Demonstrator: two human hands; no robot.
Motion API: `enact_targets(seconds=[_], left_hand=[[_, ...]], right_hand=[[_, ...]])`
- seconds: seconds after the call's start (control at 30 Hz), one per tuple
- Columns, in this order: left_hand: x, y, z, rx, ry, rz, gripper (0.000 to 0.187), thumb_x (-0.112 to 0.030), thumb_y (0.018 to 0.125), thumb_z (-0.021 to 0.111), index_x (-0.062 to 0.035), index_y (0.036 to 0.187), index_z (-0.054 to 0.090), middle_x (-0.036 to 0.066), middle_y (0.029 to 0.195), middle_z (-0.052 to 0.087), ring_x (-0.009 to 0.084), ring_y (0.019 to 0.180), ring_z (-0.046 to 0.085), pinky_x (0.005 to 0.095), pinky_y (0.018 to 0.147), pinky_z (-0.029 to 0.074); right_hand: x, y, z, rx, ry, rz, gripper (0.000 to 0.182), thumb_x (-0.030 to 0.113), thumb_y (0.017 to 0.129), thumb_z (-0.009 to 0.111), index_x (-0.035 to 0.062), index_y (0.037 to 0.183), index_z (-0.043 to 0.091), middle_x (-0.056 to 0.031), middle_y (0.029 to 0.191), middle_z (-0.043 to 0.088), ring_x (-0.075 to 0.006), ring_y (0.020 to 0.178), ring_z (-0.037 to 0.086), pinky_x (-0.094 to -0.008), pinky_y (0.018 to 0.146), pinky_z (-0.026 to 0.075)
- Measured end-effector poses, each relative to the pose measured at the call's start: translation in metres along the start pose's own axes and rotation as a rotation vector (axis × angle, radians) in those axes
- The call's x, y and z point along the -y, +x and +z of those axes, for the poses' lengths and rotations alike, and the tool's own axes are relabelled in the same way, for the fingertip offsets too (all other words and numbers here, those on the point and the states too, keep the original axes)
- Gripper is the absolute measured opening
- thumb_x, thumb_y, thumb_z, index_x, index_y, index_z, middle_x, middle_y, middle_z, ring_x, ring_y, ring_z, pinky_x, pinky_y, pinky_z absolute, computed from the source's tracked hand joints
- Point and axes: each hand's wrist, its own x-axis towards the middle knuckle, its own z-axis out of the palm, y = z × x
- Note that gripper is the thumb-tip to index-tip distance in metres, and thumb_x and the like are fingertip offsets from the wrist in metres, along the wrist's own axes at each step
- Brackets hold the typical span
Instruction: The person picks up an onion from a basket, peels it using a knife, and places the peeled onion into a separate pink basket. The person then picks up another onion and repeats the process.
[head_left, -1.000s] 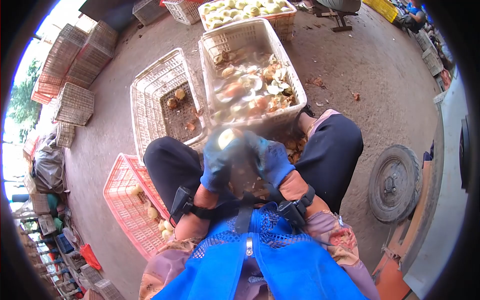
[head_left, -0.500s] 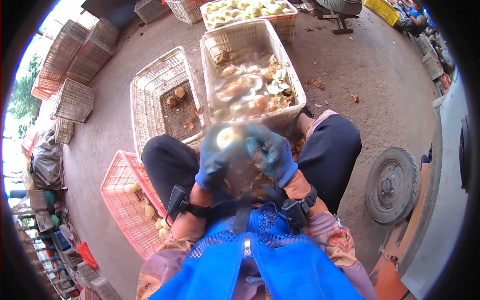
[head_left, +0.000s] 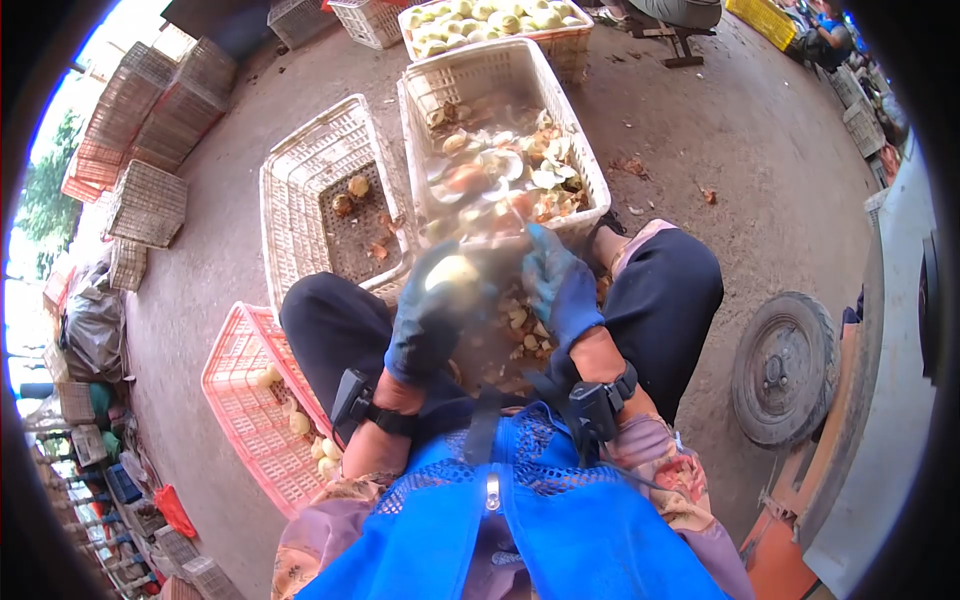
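My left hand (head_left: 425,325), in a blue and dark work glove, is closed around a pale peeled onion (head_left: 452,274) between my knees. My right hand (head_left: 560,290), gloved in blue, is apart from the onion, to its right. Its fingers are curled together, and what they hold, if anything, I cannot make out. Just beyond both hands stands a white crate (head_left: 590,165) containing onion skins and scraps (head_left: 550,178), partly blurred. More peelings (head_left: 530,335) lie on the ground below my right hand.
A tilted white crate (head_left: 290,215) at left holds a few brown onions (head_left: 358,186). Beside my left knee is a pink crate (head_left: 245,400) with several onions. A crate of peeled onions (head_left: 490,22) stands at the back. A wheel (head_left: 785,370) is at right.
My right hand has moved right, away from the onion and my left hand, uncovering peelings below. The onion stays in my left hand, which has shifted only slightly.
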Motion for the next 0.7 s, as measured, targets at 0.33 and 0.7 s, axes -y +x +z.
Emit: enact_targets(seconds=[0.33, 0.7], left_hand=[[0.016, 0.008, -0.004, -0.068, 0.522, 0.409, 0.043, -0.033, 0.094, 0.063, -0.0052, 0.126, 0.057, 0.009, 0.103, 0.069, 0.0151, 0.076, 0.065, 0.0229, 0.056, 0.047], [-0.008, 0.002, -0.004, -0.07, 0.006, -0.057, 0.05, -0.008, 0.083, 0.07, -0.0029, 0.13, 0.056, 0.002, 0.103, 0.067, 0.0067, 0.082, 0.062, 0.0197, 0.067, 0.05]], right_hand=[[0.047, -0.01, 0.017, 0.028, -0.111, -0.267, 0.021, 0.009, 0.078, 0.066, 0.0118, 0.094, 0.054, -0.0161, 0.083, 0.062, -0.0405, 0.078, 0.063, -0.0493, 0.063, 0.048], [0.042, -0.006, -0.006, 0.247, -0.268, -0.333, 0.04, 0.012, 0.077, 0.068, 0.0114, 0.116, 0.058, -0.0134, 0.095, 0.066, -0.0358, 0.084, 0.066, -0.0463, 0.068, 0.052]])
